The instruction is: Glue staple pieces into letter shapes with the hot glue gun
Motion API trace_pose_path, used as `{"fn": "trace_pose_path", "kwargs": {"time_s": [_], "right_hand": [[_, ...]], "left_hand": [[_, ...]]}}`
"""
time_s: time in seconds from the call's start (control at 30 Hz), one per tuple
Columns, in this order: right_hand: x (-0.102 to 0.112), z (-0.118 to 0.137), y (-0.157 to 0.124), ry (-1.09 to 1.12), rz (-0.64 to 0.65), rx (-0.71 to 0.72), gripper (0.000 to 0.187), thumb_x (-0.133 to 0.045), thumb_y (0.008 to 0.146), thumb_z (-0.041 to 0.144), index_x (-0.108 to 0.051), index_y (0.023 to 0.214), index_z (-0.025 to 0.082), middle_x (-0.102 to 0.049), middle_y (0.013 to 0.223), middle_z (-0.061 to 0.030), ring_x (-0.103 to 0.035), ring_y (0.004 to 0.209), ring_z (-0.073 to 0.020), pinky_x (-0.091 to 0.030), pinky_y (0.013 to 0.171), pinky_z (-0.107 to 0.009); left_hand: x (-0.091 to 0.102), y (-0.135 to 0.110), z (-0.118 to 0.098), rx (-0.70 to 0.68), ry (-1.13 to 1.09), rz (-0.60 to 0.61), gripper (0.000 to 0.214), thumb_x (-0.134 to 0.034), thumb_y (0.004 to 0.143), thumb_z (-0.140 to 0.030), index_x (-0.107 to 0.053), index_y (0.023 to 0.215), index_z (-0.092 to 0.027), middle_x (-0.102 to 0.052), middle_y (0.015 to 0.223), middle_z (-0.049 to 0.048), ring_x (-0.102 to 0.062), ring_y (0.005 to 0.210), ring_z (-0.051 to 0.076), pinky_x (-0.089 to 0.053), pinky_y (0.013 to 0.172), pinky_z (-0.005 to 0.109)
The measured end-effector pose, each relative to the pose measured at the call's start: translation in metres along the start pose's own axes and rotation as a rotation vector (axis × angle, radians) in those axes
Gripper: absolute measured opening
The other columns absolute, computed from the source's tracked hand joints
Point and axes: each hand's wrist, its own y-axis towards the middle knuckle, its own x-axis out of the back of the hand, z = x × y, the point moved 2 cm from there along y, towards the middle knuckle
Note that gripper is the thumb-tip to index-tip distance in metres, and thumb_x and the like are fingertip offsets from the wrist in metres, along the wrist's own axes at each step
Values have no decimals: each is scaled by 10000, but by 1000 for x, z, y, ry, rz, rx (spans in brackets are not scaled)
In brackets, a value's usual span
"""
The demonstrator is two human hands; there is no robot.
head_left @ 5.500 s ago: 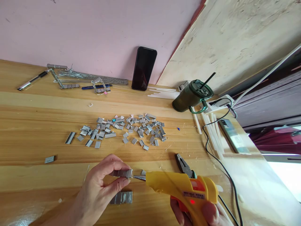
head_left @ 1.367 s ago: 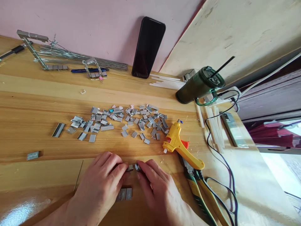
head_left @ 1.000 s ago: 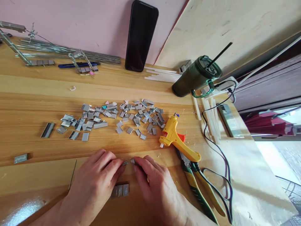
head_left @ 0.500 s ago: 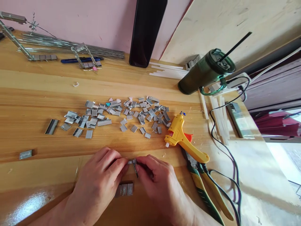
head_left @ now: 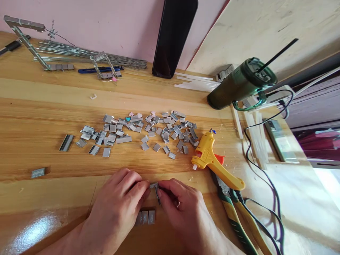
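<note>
My left hand (head_left: 120, 203) and my right hand (head_left: 183, 209) meet low in the middle of the view, fingers pinched. A small grey metal clip (head_left: 152, 185) sticks out from my left fingertips. Between my right thumb and forefinger, a second metal clip (head_left: 157, 193) stands roughly upright, edge on. The two pieces meet or nearly touch; I cannot tell whether they are joined. Just below, a short row of metal clips (head_left: 148, 217) lies on the table, partly covered by my left hand. Ahead of my hands lies a scattered pile of similar clips (head_left: 170, 129).
A yellow glue gun (head_left: 209, 156) lies to the right, beside green-and-yellow pliers (head_left: 231, 209) and a black cable (head_left: 269, 177). Behind are a green tumbler (head_left: 233, 86), a leaning phone (head_left: 174, 39), glue sticks (head_left: 196, 83), metal wires (head_left: 87, 53) and a blue cutter (head_left: 89, 70).
The whole view has shifted, so everything sits slightly further right and lower. Both hands keep their pinch on the small metal pieces, with little visible movement between them.
</note>
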Motion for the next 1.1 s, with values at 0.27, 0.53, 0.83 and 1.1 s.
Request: {"fn": "trace_pose_path", "kwargs": {"time_s": [0.27, 0.53, 0.83, 1.1], "right_hand": [[-2, 0, -1, 3, -23, 7, 217, -469, 801, 102, -647, 704, 179, -623, 579, -1, -572, 490, -130, -408, 474, -228], [-7, -6, -5, 43, -52, -11, 199, -481, 799, 99, -635, 714, 194, -599, 584, 18, -535, 495, -117, -371, 477, -228], [0, 1, -1, -10, 33, 6, 195, -500, 808, 67, -666, 750, 152, -638, 605, -6, -587, 506, -128, -421, 486, -215], [-1, 0, -2, -39, 32, 47, 211, -477, 836, 80, -668, 770, 142, -618, 603, -11, -587, 500, -137, -425, 481, -228]], "left_hand": [[1, 0, 0, -3, 10, 5, 151, -526, 898, -93, -646, 873, -181, -645, 754, 23, -572, 668, 197, -485, 603, 335], [1, 0, 0, -12, 7, 9, 162, -513, 908, -100, -655, 869, -168, -643, 742, 31, -569, 665, 200, -492, 600, 334], [0, 1, 0, -10, -29, -9, 136, -544, 896, -100, -670, 875, -148, -643, 735, 37, -551, 654, 207, -478, 572, 349], [0, 2, 0, 1, -40, -3, 166, -524, 900, -90, -677, 865, -143, -639, 728, 47, -552, 659, 218, -486, 570, 359]]}}
